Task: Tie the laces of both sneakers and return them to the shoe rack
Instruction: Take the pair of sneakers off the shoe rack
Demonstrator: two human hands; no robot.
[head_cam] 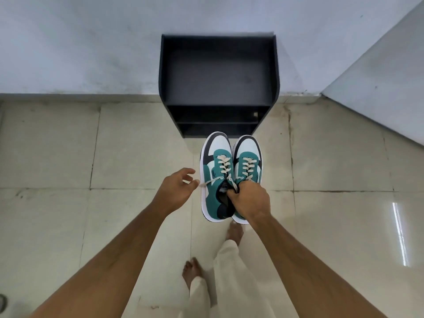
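Note:
Two teal, white and black sneakers hang side by side in the air, toes pointing away from me. My right hand (250, 198) grips both by their tongues and inner collars: the left sneaker (214, 161) and the right sneaker (249, 154). A loose cream lace end (210, 182) trails from the left sneaker toward my left hand (176, 187), which hovers just left of it with fingers spread, holding nothing. The black shoe rack (219, 65) stands ahead against the wall, its top bare and its lower shelves dark.
The floor is beige tile (57, 145). My bare feet (191, 270) and cream trouser legs show below the sneakers. A pale grey wall (80, 42) runs behind the rack, and a second wall (378, 88) angles in at the right.

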